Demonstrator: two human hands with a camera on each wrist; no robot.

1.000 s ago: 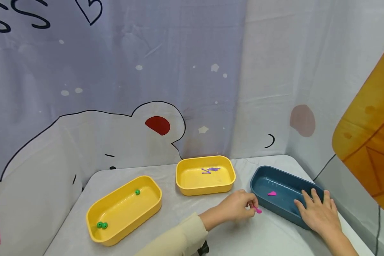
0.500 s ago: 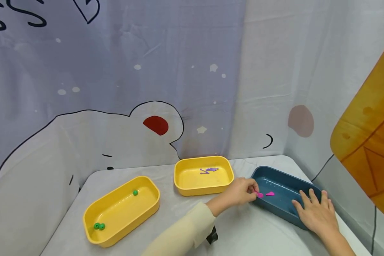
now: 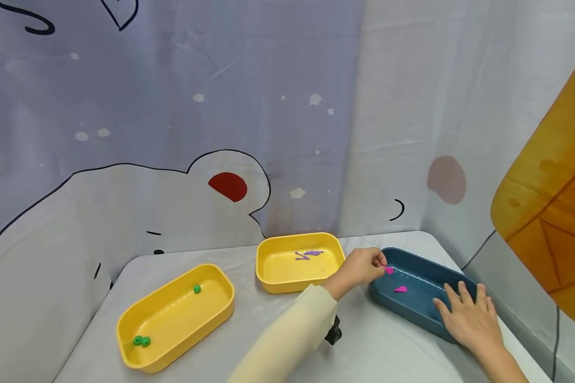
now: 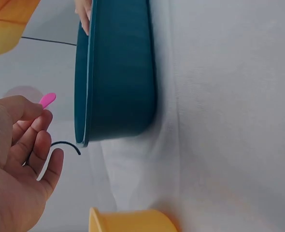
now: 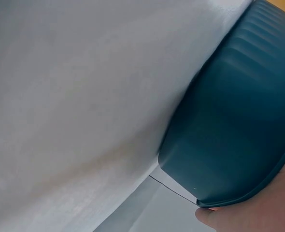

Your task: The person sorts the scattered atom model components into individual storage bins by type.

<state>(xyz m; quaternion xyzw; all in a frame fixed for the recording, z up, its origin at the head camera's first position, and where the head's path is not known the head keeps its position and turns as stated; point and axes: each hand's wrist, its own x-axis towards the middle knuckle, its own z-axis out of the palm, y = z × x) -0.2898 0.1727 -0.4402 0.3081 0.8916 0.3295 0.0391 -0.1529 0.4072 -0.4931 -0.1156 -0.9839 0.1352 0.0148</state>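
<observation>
My left hand (image 3: 361, 267) pinches a small pink spoon-shaped piece (image 3: 388, 270) between thumb and fingertips, over the left end of the dark blue tray (image 3: 424, 300). In the left wrist view the rounded end of the pink piece (image 4: 48, 100) sticks out past the thumb, beside the tray's rim, with the other fingers loosely bent. A second pink piece (image 3: 400, 289) lies on the tray floor. At the tray's right end my right hand (image 3: 471, 319) rests with fingers spread and straight over the rim; in the right wrist view only part of this hand (image 5: 258, 212) shows.
A yellow tray (image 3: 287, 279) at the back middle holds several thin purple sticks (image 3: 309, 255). Another yellow tray (image 3: 172, 319) on the left contains three green beads (image 3: 146, 341). White cloth covers the table (image 3: 378, 351), and printed curtains (image 3: 311, 133) stand close behind.
My left hand has moved away from me and slightly upward with the pink piece, from the tray's near side to over its left end. My right hand has stayed on the tray. The view has shifted slightly.
</observation>
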